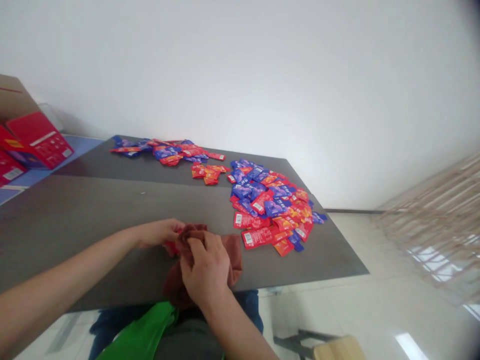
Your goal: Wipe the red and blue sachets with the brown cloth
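Observation:
Near the front edge of the dark table, my right hand (206, 265) is closed around a bunched brown cloth (233, 252). Part of the cloth hangs over the edge. My left hand (163, 233) is closed on a red packet (171, 248), mostly hidden behind the cloth. The cloth presses against this packet. To the right of my hands lies a large pile of red and purple-blue packets (268, 200), with fruit pictures on some and barcodes on others.
More packets (168, 151) are heaped at the table's back edge, with a small orange-red group (210, 173) nearer. Red boxes (39, 140) stand at the far left on a blue surface. A wooden stool (339, 349) is below right, and a slatted rack (438, 225) leans beyond.

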`<state>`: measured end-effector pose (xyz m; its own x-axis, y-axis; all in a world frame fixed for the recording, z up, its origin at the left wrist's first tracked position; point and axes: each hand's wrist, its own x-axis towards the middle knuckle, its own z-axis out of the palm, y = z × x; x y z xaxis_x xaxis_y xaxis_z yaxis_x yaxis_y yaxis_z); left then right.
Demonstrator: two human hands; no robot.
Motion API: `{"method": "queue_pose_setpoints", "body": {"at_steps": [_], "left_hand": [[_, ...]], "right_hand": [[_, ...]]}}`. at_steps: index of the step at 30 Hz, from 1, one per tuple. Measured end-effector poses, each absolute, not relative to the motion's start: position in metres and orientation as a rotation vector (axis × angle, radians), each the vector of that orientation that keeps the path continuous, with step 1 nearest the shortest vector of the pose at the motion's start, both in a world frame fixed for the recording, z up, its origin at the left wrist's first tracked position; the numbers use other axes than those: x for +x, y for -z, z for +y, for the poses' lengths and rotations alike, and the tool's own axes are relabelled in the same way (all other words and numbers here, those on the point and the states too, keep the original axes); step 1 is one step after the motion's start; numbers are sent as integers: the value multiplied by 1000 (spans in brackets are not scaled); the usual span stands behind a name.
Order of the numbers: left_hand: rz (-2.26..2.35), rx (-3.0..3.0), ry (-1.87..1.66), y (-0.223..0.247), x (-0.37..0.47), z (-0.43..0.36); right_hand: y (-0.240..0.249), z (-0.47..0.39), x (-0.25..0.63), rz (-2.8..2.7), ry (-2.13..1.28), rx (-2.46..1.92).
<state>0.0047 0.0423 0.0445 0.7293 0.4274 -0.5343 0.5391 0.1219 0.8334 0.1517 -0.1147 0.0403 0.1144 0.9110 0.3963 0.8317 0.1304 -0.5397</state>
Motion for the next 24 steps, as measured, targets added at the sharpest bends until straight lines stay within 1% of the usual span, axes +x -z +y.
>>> {"method": "queue_pose_setpoints", "body": {"at_steps": [4, 9, 12, 15, 18, 21, 24], "left_hand": [[863, 1447, -73, -31, 3, 31], [871, 1498, -179, -32, 0, 22], [883, 1497, -224, -33, 2, 18], [900, 1479, -279, -30, 2, 16], [908, 1498, -353, -25, 2, 17], [933, 1603, -394, -20, 3, 17], [1000, 1669, -354, -15, 6, 14]], "right_hand": [[-31, -84, 148, -1872, -101, -1932], [-22, -80, 180, -1783, -53, -2205], [-26, -85, 197, -1757, -27, -2241], [-36, -89, 192, -1639, 18, -2264], [-42, -86, 167, -1760, 14, -2091], [-37, -79, 148, -1925, -47, -1939], [-25, -75, 156, -1820, -44, -2108]]}}
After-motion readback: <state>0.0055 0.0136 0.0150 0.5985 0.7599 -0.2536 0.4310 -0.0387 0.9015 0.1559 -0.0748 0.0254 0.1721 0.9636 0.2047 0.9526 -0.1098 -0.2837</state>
